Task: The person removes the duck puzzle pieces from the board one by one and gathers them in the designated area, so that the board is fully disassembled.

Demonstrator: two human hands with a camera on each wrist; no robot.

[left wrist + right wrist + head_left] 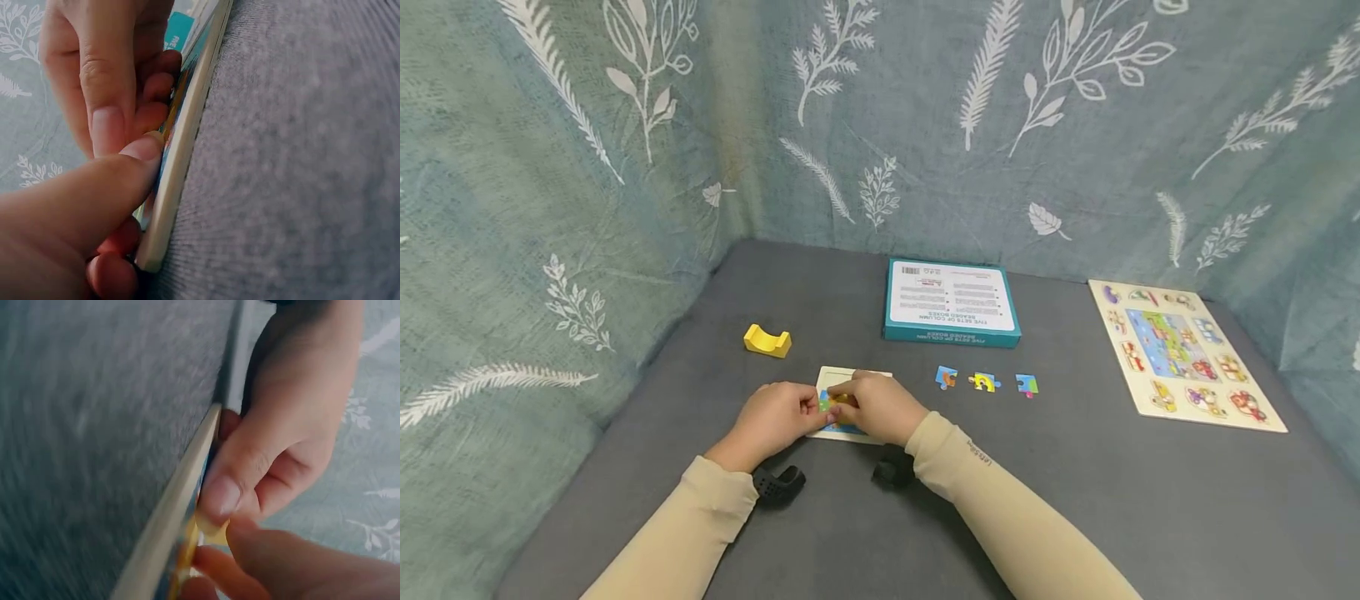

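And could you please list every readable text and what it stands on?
"FIVE SETS OF COLUMN BEADED BOXES": on the box, top and front edge, upside down.
"Let's": on the right sleeve; the letters after it are too blurred.
Too small or blurred to read: the box's remaining print.

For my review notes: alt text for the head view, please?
A person's left hand and right hand meet over a small puzzle board on a gray table. Three loose puzzle pieces lie to its right. A yellow block and teal box sit behind, a larger board far right.
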